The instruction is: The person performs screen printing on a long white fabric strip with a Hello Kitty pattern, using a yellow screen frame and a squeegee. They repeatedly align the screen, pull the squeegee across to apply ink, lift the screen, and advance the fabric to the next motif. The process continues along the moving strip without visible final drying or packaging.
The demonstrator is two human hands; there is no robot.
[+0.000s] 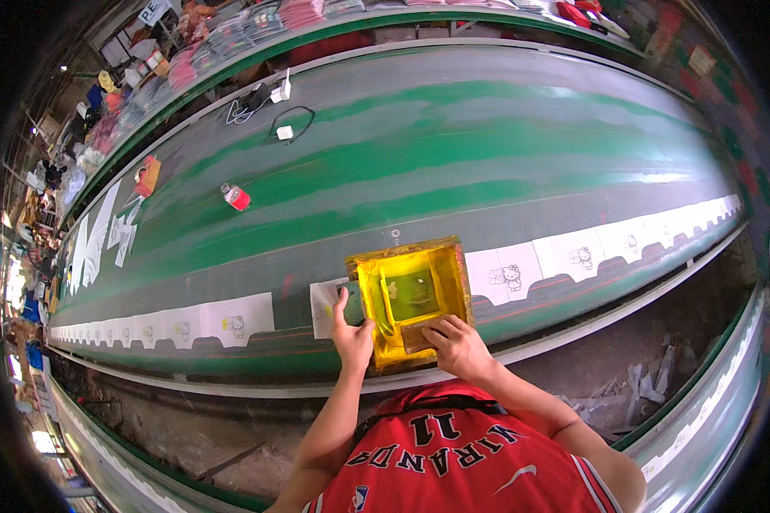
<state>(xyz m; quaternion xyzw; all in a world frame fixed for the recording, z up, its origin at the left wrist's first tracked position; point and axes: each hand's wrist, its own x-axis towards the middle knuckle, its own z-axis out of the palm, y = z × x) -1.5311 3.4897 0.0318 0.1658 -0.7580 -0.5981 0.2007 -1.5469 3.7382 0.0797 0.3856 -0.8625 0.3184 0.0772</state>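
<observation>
Yellow-stained frame, an open, shallow box with a translucent mesh floor, sits before us at the near edge of a long green table, between left and right runs of white printed panels. Our left hand grips its left side, thumb and forefinger parted around a dark green flap; the other fingertips are hidden. Our right hand has its fingers bunched over a brown block at the frame's near right inside corner; we cannot tell where that thumb presses. We judge the rim stiff and light enough for two hands, the mesh taut and easily torn, the yellow-coated walls probably slick. The outer left and right sides look safest to hold, keeping fingers off the mesh.
</observation>
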